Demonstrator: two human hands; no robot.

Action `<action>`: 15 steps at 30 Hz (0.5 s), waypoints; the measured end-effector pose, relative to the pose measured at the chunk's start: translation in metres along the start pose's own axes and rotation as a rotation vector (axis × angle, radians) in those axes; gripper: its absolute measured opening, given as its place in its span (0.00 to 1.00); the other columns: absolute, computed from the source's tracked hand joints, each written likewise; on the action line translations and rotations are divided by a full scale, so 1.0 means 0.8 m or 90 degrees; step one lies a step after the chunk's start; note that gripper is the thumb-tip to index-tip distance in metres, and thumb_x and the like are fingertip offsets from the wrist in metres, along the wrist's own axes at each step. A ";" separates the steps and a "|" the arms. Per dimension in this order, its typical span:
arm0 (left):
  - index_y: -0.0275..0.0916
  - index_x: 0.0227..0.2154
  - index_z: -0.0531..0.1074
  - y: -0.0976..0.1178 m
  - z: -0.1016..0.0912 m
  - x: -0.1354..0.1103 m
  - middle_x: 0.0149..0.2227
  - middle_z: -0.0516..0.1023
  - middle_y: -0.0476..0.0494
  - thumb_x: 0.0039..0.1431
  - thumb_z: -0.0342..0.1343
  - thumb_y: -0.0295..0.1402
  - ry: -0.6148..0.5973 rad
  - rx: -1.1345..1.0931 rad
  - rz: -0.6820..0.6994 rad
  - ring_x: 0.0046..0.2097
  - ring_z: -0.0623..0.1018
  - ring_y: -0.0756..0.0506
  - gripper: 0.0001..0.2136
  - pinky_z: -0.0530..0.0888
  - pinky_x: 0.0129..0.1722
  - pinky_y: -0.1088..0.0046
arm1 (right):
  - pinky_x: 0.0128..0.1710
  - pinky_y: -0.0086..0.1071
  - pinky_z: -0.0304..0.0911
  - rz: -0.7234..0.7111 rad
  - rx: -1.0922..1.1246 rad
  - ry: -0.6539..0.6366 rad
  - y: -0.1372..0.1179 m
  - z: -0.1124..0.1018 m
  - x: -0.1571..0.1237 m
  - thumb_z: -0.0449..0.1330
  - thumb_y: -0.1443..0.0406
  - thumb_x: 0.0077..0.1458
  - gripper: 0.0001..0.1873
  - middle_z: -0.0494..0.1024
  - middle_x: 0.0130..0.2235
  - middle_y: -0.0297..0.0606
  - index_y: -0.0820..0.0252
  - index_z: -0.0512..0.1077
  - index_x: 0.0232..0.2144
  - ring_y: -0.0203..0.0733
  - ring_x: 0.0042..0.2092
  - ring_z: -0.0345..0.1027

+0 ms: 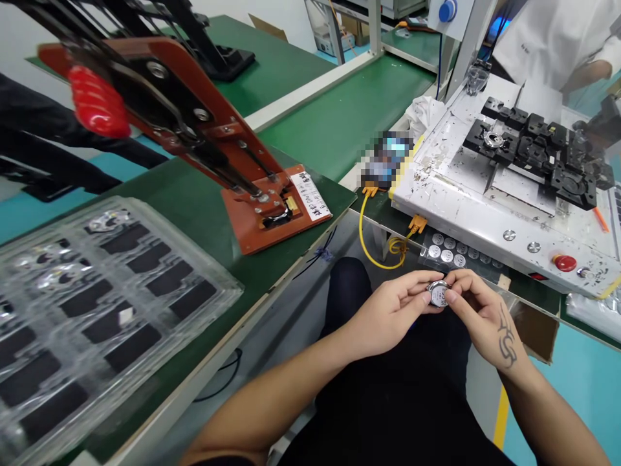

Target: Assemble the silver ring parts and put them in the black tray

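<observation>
Between the fingers of both hands is a small round silver metal part [438,294] with a printed face turned up toward me. My left hand [395,310] pinches its left edge with thumb and fingertips. On the opposite edge, my right hand [478,314] presses with thumb and fingers; a dark marking shows on its wrist. Both hands are held over my lap, in front of the table edge. Just beyond them lies a clear sheet of round silver labels [446,255]. The underside of the metal part is hidden.
A white machine [451,188] carries black fixtures [528,145] and a red button [564,262]. Left are a brown toggle press [242,194] with a red handle and a clear compartment tray [194,259] holding silver parts. A yellow cable [363,236] loops nearby. A person's white sleeve [538,45] shows behind.
</observation>
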State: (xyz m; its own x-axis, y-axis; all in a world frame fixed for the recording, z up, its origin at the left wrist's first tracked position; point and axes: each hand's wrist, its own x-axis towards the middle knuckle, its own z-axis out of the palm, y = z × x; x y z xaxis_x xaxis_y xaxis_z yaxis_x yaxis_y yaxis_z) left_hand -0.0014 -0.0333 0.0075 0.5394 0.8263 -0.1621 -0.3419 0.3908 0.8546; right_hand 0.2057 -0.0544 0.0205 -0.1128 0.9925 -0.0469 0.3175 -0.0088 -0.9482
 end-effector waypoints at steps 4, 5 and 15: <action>0.35 0.62 0.76 0.000 0.001 -0.001 0.61 0.82 0.32 0.72 0.63 0.38 0.001 0.029 0.007 0.62 0.83 0.34 0.20 0.81 0.63 0.56 | 0.45 0.37 0.65 -0.011 -0.006 0.011 -0.001 0.001 0.000 0.63 0.57 0.71 0.12 0.76 0.47 0.39 0.54 0.73 0.34 0.46 0.47 0.70; 0.35 0.62 0.75 0.001 0.002 -0.001 0.61 0.82 0.32 0.73 0.63 0.37 0.001 0.036 0.011 0.62 0.83 0.35 0.20 0.81 0.63 0.57 | 0.45 0.37 0.65 -0.014 -0.009 0.015 -0.001 0.002 0.000 0.63 0.57 0.71 0.12 0.76 0.47 0.39 0.54 0.73 0.34 0.46 0.48 0.70; 0.35 0.60 0.75 0.003 0.007 -0.001 0.58 0.85 0.34 0.72 0.59 0.30 0.015 0.135 0.063 0.58 0.86 0.38 0.16 0.82 0.63 0.59 | 0.46 0.37 0.66 -0.060 -0.053 0.054 -0.001 0.007 -0.002 0.63 0.60 0.71 0.10 0.76 0.47 0.37 0.53 0.72 0.34 0.44 0.47 0.71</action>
State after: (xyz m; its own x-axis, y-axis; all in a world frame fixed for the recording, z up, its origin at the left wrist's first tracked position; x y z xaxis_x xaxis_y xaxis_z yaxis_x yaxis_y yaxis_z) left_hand 0.0016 -0.0356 0.0124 0.4932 0.8661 -0.0821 -0.2206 0.2158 0.9512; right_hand 0.2003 -0.0569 0.0196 -0.0676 0.9952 0.0711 0.3869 0.0919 -0.9175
